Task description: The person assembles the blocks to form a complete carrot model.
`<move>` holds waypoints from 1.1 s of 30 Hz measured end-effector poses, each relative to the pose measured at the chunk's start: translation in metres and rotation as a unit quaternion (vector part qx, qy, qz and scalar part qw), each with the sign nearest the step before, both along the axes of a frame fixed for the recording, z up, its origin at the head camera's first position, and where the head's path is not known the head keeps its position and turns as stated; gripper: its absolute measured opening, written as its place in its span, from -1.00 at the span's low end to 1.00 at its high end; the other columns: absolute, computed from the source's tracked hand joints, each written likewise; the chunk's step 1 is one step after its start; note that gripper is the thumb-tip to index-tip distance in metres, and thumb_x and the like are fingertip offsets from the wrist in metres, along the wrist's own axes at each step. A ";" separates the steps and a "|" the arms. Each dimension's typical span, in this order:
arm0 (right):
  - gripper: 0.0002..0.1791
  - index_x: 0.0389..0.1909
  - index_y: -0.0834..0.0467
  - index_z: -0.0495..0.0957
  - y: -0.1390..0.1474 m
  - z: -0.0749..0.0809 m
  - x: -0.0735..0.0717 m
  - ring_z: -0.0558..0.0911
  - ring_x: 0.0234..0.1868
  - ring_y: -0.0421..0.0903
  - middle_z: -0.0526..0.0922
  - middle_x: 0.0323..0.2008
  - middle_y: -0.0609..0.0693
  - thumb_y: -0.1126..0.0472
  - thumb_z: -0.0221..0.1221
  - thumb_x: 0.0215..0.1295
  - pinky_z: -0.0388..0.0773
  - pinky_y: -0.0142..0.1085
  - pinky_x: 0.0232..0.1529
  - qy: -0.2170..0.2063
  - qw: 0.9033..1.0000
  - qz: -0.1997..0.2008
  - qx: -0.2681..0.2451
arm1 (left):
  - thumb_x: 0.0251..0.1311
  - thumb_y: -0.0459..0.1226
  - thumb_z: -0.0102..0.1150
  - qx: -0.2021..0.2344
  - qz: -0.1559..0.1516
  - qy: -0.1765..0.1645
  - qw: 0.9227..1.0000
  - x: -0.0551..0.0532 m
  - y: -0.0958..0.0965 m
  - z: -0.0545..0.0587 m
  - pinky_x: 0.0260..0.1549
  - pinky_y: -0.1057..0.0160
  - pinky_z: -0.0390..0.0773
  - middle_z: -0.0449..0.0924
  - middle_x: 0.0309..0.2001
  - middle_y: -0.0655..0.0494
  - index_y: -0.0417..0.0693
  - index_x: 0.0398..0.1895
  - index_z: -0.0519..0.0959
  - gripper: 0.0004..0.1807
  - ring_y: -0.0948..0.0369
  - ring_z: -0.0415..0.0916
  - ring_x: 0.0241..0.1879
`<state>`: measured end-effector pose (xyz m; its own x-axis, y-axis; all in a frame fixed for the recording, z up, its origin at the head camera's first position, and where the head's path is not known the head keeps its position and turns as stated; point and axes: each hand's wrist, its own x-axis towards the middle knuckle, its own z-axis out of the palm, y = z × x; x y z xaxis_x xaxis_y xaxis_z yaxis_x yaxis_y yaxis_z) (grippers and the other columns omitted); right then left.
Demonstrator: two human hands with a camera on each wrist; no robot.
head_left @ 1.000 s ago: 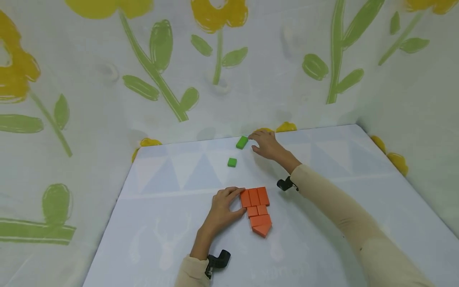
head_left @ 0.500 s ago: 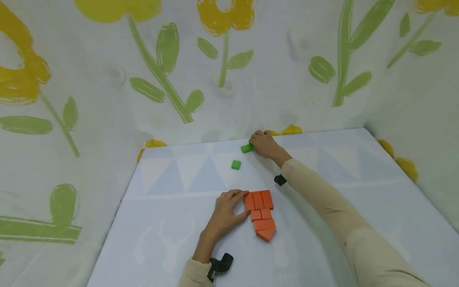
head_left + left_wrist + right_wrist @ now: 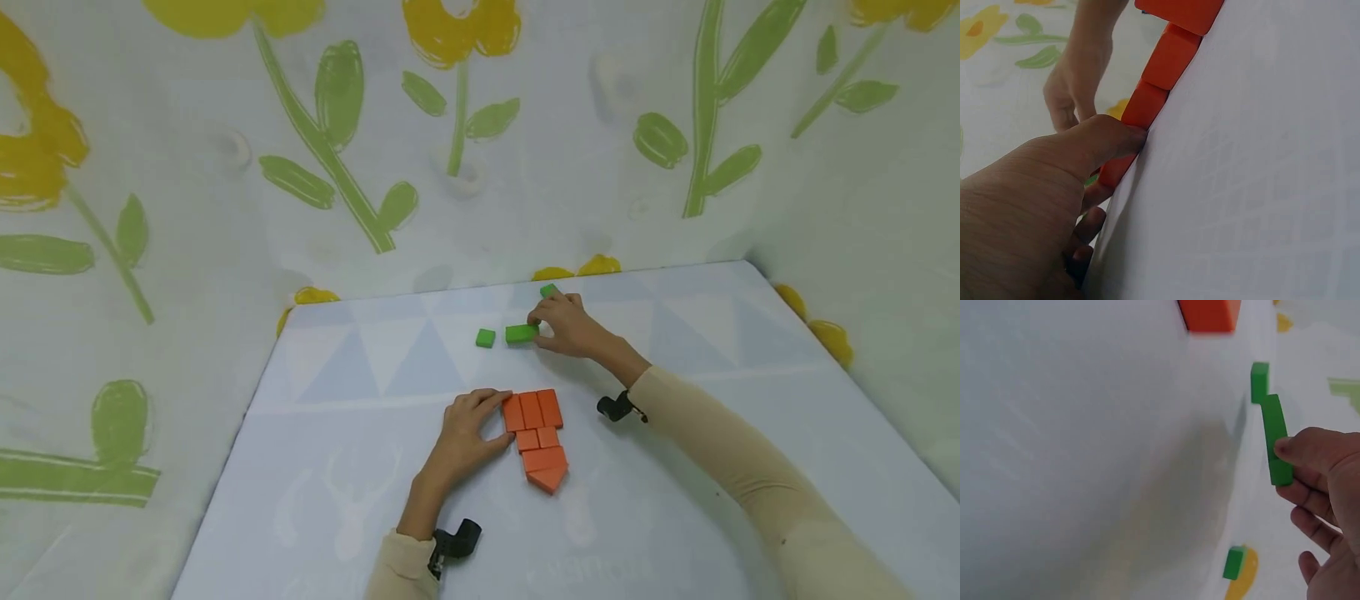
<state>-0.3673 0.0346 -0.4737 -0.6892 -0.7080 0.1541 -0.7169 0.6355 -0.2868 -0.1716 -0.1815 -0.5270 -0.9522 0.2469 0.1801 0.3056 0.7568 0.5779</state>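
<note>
My right hand (image 3: 570,327) pinches a green rectangular block (image 3: 519,334) between thumb and fingers near the back of the table. In the right wrist view, the thumb lies on the face of that green block (image 3: 1275,415). Just left of it is a small green block (image 3: 485,338), and behind the hand another green block (image 3: 549,290) partly shows. My left hand (image 3: 461,437) holds the leftmost orange block (image 3: 513,413) of a group, index finger at its far corner and thumb at its near one. In the left wrist view, the thumb covers part of the orange row (image 3: 1172,56).
The orange group has three long blocks abreast, two small blocks (image 3: 537,439), a crosswise block (image 3: 544,459) and a pointed block (image 3: 549,479) nearest me. A flower-printed curtain (image 3: 525,200) surrounds the pale table (image 3: 315,483) at the back and sides.
My right hand has reached the green rectangular block, gripped and turned it, and brought it nearer beside the small green one. Another green block now shows behind. My left hand stays in place.
</note>
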 end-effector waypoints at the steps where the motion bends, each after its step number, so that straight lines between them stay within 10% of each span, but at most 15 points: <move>1: -0.79 -0.11 0.08 0.70 0.002 0.001 0.006 0.43 0.13 0.05 0.68 -0.04 -0.02 0.16 0.35 0.25 0.14 0.11 0.16 -0.001 1.000 0.008 -0.013 | 0.21 -0.05 0.35 -0.002 0.001 -0.002 1.000 0.000 -0.001 0.000 0.19 -0.08 0.23 0.40 0.27 0.16 0.20 0.39 0.44 -0.35 0.08 0.30 0.23; 13: -0.76 -0.12 0.05 0.68 0.015 0.004 0.053 0.44 0.09 -0.03 0.66 -0.07 -0.09 0.18 0.40 0.19 0.16 0.09 0.16 0.000 0.997 0.059 -0.048 | 0.23 -0.04 0.32 0.003 -0.002 -0.009 1.000 -0.004 -0.005 0.000 0.21 -0.10 0.21 0.39 0.30 0.13 0.19 0.41 0.43 -0.35 0.06 0.29 0.24; 33: -0.75 -0.08 0.07 0.68 0.016 0.001 0.070 0.43 0.12 -0.02 0.63 -0.03 -0.06 0.18 0.39 0.21 0.18 0.07 0.16 -0.022 0.996 0.083 -0.016 | 0.23 -0.05 0.33 0.002 -0.003 -0.009 1.000 -0.004 -0.002 -0.002 0.21 -0.10 0.22 0.40 0.29 0.12 0.16 0.40 0.44 -0.36 0.06 0.30 0.24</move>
